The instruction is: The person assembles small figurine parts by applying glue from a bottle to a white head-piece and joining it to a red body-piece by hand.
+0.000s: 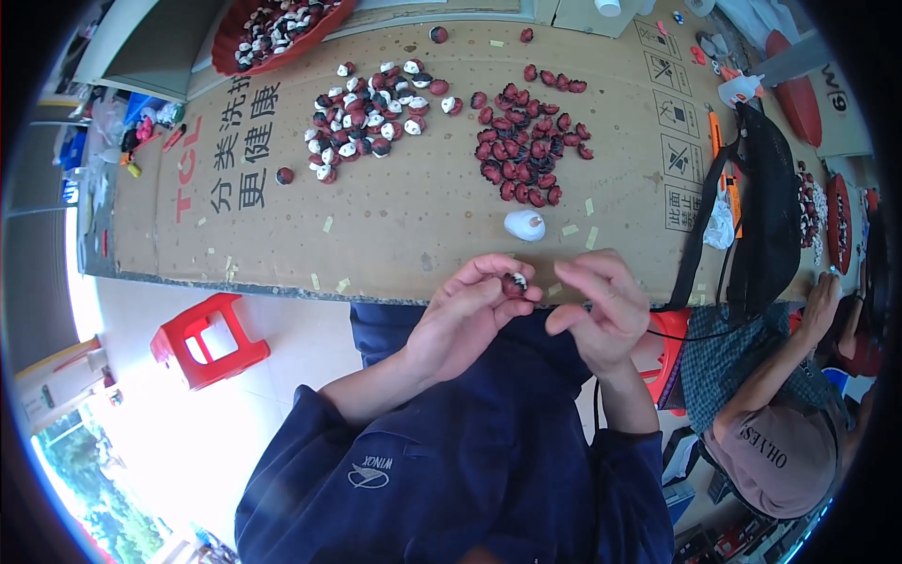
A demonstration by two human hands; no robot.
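So I'm watching this one remotely through the head cam. The left hand [460, 315] has a small dark-red piece [514, 285] pinched between thumb and fingers, and I can make out some black and white on it. It's held up around the near edge of the cardboard-covered bench [404, 226], a bit below the middle of the frame. The right hand [611, 315] is just beside it, thumb and fingers spread, nothing in it that I can see.

Progress-wise, my read is it's somewhere mid-batch. The upper-left pile [362, 122] is pieces with white showing on lots of them, so I'd guess those are the ones done. The upper-middle pile [521, 141] is dark-red shells with no white that I can spot, so I'd call those the ones left, and there's a fair number. There's also a red bowl [224, 49] at the upper left edge holding plenty of red, black and white bits, but I can't tell if they're finished or stock. A small white bottle [523, 225] lies just below the shells, maybe glue, not being touched. The piece in the fingers looks unfinished to me, though it's too small to be sure.
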